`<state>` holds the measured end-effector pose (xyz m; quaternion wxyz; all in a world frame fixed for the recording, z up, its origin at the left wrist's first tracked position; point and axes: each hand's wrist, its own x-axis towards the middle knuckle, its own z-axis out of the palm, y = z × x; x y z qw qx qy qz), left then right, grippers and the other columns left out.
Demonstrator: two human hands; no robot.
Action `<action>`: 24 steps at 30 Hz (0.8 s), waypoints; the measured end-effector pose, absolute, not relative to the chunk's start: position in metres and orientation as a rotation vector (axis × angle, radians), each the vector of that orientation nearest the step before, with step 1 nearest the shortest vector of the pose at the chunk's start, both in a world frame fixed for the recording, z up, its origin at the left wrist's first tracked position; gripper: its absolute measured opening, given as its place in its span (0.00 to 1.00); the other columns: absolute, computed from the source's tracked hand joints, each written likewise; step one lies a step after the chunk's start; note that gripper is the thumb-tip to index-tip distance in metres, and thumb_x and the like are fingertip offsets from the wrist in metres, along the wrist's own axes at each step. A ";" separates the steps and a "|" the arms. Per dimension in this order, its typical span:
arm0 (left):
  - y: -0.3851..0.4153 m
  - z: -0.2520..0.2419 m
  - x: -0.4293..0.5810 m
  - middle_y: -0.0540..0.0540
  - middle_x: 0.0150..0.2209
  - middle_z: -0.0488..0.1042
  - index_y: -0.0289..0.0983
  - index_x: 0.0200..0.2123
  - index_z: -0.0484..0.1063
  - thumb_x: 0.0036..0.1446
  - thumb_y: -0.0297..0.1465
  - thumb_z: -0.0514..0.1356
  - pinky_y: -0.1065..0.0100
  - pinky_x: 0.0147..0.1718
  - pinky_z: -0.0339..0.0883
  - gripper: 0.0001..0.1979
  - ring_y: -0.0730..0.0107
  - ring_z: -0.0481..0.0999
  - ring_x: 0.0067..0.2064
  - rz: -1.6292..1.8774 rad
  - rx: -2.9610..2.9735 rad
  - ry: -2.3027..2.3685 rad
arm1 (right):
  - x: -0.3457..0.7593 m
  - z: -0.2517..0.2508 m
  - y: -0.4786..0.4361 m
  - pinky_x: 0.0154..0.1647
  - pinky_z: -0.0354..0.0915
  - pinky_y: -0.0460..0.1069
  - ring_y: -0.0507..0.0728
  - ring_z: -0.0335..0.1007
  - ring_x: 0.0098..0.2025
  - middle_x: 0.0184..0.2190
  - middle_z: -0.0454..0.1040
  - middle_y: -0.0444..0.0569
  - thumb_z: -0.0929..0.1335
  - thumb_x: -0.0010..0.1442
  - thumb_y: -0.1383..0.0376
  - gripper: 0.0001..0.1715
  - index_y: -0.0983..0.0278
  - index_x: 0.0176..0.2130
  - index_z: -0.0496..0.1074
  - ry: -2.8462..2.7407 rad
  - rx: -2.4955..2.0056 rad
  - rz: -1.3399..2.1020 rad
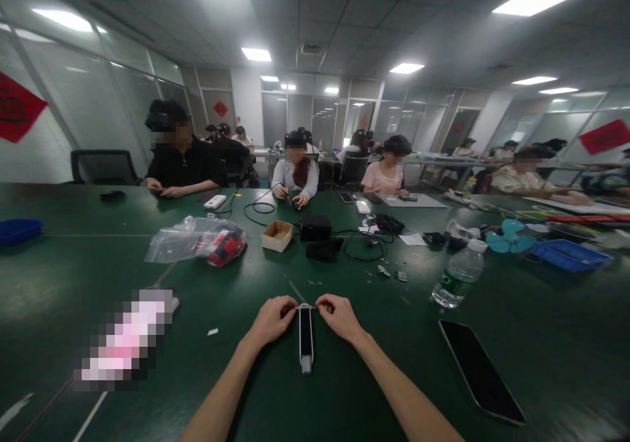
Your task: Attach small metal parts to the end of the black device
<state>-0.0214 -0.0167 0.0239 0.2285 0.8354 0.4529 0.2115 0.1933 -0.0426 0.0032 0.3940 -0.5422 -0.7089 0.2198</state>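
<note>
A long narrow black-and-grey device (306,337) lies lengthwise on the green table (98,271) right in front of me. My left hand (272,319) pinches at its far end from the left, fingers curled. My right hand (338,316) does the same from the right, fingertips pressed together at the device's top edge. Whatever small part the fingers grip is hidden.
A black phone (480,370) lies face up at the right, a water bottle (459,273) beyond it. A clear plastic bag (197,240), a small cardboard box (277,235), black cases with cables (315,228) and a blue tray (571,255) sit further off. Several people sit at the table's far side.
</note>
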 end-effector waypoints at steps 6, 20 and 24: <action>-0.016 0.022 -0.022 0.47 0.36 0.76 0.39 0.38 0.74 0.59 0.34 0.53 0.67 0.41 0.64 0.11 0.66 0.73 0.38 0.595 2.301 1.247 | 0.193 0.006 -0.044 0.28 0.61 0.46 0.52 0.65 0.26 0.25 0.73 0.44 0.63 0.56 0.68 0.12 0.63 0.34 0.76 -1.821 -1.378 0.584; -0.017 0.022 -0.022 0.48 0.37 0.77 0.39 0.38 0.74 0.59 0.33 0.54 0.67 0.40 0.63 0.10 0.66 0.74 0.38 0.609 2.315 1.232 | 0.192 0.009 -0.047 0.31 0.63 0.46 0.52 0.68 0.28 0.29 0.76 0.46 0.64 0.56 0.68 0.13 0.63 0.37 0.77 -1.851 -1.358 0.617; -0.016 0.021 -0.022 0.47 0.37 0.77 0.39 0.39 0.74 0.59 0.33 0.53 0.67 0.41 0.64 0.10 0.66 0.74 0.39 0.602 2.322 1.237 | 0.191 0.012 -0.047 0.32 0.64 0.46 0.52 0.69 0.30 0.31 0.77 0.47 0.65 0.56 0.68 0.12 0.64 0.38 0.77 -1.866 -1.360 0.620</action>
